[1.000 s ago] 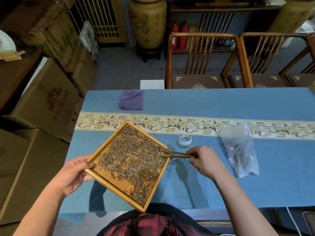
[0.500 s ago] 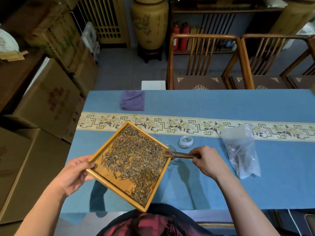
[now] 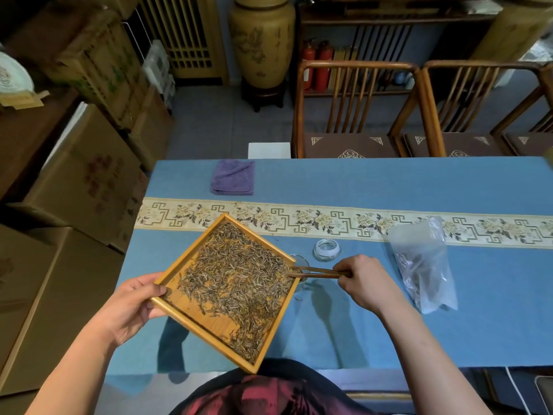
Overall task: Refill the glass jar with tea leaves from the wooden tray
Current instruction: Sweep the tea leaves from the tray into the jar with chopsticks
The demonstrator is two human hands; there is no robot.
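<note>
The left arm comes in from the lower left, and the left hand [image 3: 131,307] holds the wooden tray [image 3: 209,314] at its left corner, lifted above the desk [image 3: 389,187] and turned like a diamond. The thumb lies on top over the rim, and the other fingers are under the tray, so they are hidden. The tea leaves [image 3: 236,283] cover most of the tray, thicker toward its right side. The right arm comes in from the lower right, with the right hand [image 3: 363,283] beside the right corner of the tray. Its fingers are curled and pinch a pair of wooden tweezers [image 3: 314,272], which point to the left. The two tips are close together and reach over the right corner of the tray, among the leaves. I cannot tell if any leaf is caught between them. The glass jar [image 3: 300,260] stands on the desk just behind this corner, and mostly it is hidden by the tray and the tweezers; only a part of its rim shows. Near it stands a glass lid [image 3: 326,250]. A clear plastic bag [image 3: 422,265] lies to the right of the hand, and a folded purple cloth [image 3: 232,177] is at the far side of the desk.
</note>
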